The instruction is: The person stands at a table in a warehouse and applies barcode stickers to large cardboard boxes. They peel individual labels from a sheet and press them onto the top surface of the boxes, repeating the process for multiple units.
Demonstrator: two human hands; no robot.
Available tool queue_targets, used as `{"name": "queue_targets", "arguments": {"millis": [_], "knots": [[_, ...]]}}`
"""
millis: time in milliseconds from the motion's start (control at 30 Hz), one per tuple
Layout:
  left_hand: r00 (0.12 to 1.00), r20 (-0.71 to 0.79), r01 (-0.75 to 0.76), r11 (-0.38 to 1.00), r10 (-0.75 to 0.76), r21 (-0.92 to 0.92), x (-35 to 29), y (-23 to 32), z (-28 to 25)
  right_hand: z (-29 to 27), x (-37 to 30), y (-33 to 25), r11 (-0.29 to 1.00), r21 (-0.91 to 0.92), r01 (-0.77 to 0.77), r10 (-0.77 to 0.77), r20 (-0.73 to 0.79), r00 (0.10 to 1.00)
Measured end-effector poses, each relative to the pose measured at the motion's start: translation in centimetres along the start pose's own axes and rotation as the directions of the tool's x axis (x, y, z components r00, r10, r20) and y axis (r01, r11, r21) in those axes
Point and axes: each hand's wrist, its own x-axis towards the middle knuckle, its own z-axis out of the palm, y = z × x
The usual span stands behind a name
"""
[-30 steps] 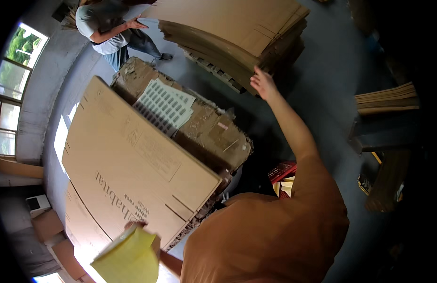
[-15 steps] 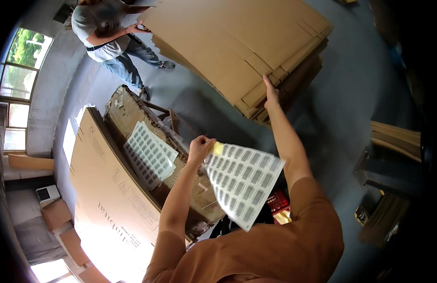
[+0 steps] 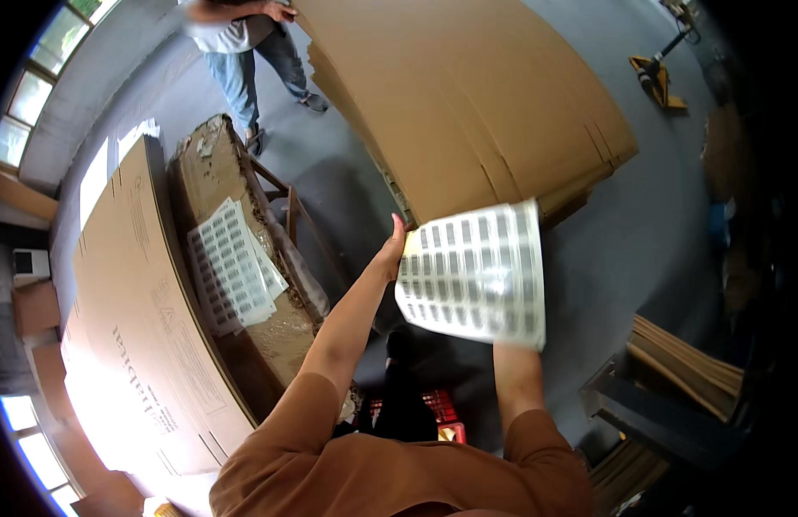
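Observation:
I hold a white sheet of small printed labels (image 3: 472,271) up in front of me. My left hand (image 3: 390,250) grips its upper left edge, thumb pointing up. My right forearm (image 3: 518,379) rises to the sheet's lower right corner, where the hand grips it, hidden behind the paper. Just beyond the sheet lies a tall stack of large flat cardboard sheets (image 3: 468,95), its near corner close to my left hand.
More label sheets (image 3: 231,267) lie on a worn cardboard-topped table (image 3: 287,327) at left, beside a big flat printed carton (image 3: 140,302). Another person (image 3: 235,43) stands at the stack's far side. Also around are a red crate (image 3: 438,405), a yellow pallet jack (image 3: 653,77) and cardboard strips (image 3: 683,370).
My right hand has come off the cardboard stack and gone under the label sheet. The sheet has moved right and now hangs spread between both hands.

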Motion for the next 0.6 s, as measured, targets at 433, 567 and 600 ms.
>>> {"name": "queue_targets", "arguments": {"millis": [433,567,600], "knots": [[0.961,-0.02,-0.275,0.957,0.277,0.091,-5.2,-1.9,7.8,-4.0,-5.7,-5.4,0.996,-0.063,-0.057,0.053,-0.066,0.996],[0.977,-0.036,-0.212,0.974,0.21,-0.076,-8.2,-0.2,7.7,-1.6,-9.2,-4.1,0.984,-0.171,-0.039,0.013,-0.153,0.988],[0.978,-0.061,-0.206,0.976,0.202,-0.075,-8.7,0.1,7.3,-2.5,-9.2,-3.2,0.98,-0.197,-0.031,0.012,-0.098,0.995]]}}
